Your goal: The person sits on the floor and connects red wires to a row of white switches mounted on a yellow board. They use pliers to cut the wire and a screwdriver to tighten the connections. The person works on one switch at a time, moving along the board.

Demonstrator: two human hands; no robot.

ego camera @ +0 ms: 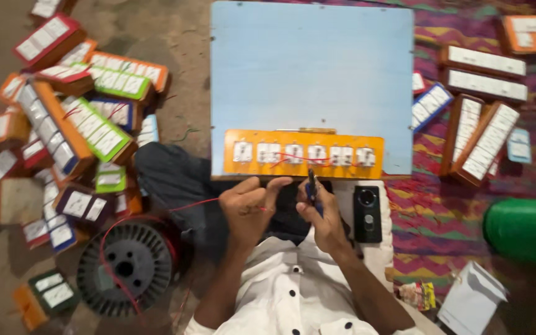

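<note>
Hands [286,208] pinching red wire [196,203], tool [312,184].

free: upper part of the blue board [311,68] was bare | front edge: orange switch panel [303,153] lay across it | left: piled boxes [69,111] and black wire spool [125,268] blocked the floor | right: phone [367,213], boxes on the mat [479,133], green container [519,229]

A matt painted blue board [311,80] carries a glossy orange plastic panel [303,154] (thin red plastic-coated wire [193,203] nearby).
</note>
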